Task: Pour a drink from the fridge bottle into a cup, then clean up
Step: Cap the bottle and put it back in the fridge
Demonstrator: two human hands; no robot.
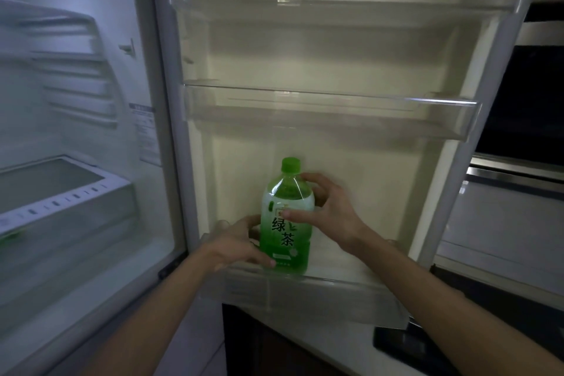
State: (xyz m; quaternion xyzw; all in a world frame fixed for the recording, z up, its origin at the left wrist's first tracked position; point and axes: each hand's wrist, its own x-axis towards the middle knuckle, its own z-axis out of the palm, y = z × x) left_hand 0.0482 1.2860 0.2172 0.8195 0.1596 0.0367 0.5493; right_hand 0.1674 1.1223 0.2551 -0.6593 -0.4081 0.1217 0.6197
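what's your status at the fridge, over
Both gripping: left hand low, right hand high on green tea bottle. Upright in bottom door shelf, cap on. Only shelf's front rail ahead.

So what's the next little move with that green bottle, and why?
Probably lift the green bottle straight up, clear of the front wall of the door shelf: the left hand and right hand both grip it, and its base sits behind that wall.

The green-capped clear plastic tea bottle [285, 235] looks glossy, its label film smooth. The transparent plastic door shelf [329, 110] shines; the cream fridge door liner [335, 156] seems matt, perhaps plastic.
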